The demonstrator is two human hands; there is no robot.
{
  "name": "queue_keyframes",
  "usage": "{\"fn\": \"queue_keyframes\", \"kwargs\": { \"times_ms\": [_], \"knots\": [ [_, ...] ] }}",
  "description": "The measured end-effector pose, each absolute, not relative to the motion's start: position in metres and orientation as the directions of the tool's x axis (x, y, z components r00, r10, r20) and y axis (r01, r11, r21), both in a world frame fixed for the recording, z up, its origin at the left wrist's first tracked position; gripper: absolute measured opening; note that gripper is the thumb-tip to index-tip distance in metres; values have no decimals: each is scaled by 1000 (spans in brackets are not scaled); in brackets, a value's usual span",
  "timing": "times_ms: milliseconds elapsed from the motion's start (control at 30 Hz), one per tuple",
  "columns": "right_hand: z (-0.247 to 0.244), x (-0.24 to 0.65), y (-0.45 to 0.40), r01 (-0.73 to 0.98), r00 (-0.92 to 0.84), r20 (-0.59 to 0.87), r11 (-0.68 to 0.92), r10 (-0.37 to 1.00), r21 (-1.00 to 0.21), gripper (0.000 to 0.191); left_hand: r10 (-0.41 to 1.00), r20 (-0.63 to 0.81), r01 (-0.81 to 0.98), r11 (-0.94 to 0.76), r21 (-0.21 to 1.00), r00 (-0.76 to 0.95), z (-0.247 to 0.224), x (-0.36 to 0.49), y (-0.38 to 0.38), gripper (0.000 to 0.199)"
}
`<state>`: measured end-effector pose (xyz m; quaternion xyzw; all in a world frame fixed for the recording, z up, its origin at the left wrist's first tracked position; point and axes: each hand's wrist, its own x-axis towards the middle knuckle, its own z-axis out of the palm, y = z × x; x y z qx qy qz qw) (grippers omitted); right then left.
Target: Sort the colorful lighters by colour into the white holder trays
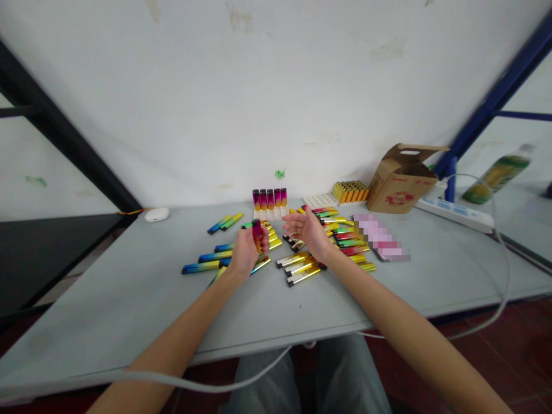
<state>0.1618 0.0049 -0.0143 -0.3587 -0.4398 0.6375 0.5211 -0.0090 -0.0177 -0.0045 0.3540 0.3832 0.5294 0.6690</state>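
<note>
My left hand (246, 250) is closed around a purple-red lighter (257, 234) with a black top, held roughly upright above the table. Open and with fingers spread, my right hand (308, 230) hovers over a pile of lighters, holding nothing that I can see. Several purple-and-yellow lighters (270, 199) stand in a row at the back of a white tray with holes (271, 214), just beyond my hands. Blue-and-yellow lighters (203, 268) lie loose around my left hand. Gold-and-silver lighters (303, 270) lie below my right hand, with red and green ones (350, 241) to its right.
Behind the pile lie a second white holed tray (321, 200) and a block of yellow-orange cylinders (351, 193). An open cardboard box (401, 181), a power strip (457, 211) and a bottle (498, 175) are at right. A white case (157, 215) sits at left. A cable (207, 386) crosses the front.
</note>
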Motion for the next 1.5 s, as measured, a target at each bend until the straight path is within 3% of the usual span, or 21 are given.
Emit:
{"fn": "queue_keyframes", "kwargs": {
  "times_ms": [133,300,467,900,1167,1333,1500],
  "knots": [
    [-18,159,5,-276,-145,48,6,988,-961,54,996,-42,-385,68,920,74,-9,-7,-15,5],
    [-21,154,-1,-42,-92,298,295,950,-955,33,990,-18,-277,57,959,140,-17,-7,-16,27],
    [-23,152,-4,64,-97,459,466,883,-883,30,959,38,-145,3,989,279,-15,-5,-21,40],
    [-23,152,-5,-13,-134,402,404,906,-915,26,929,46,-30,-37,999,367,-20,-9,-20,40],
    [-24,150,-7,48,-75,395,399,916,-916,28,928,110,107,-158,982,357,-14,-9,-20,33],
    [-24,149,-4,84,12,533,531,846,-843,25,946,172,277,-249,928,275,-20,-13,-16,43],
    [-22,164,8,392,63,728,654,683,-647,16,920,344,507,-390,769,186,-23,-19,-12,39]
  ]
}}
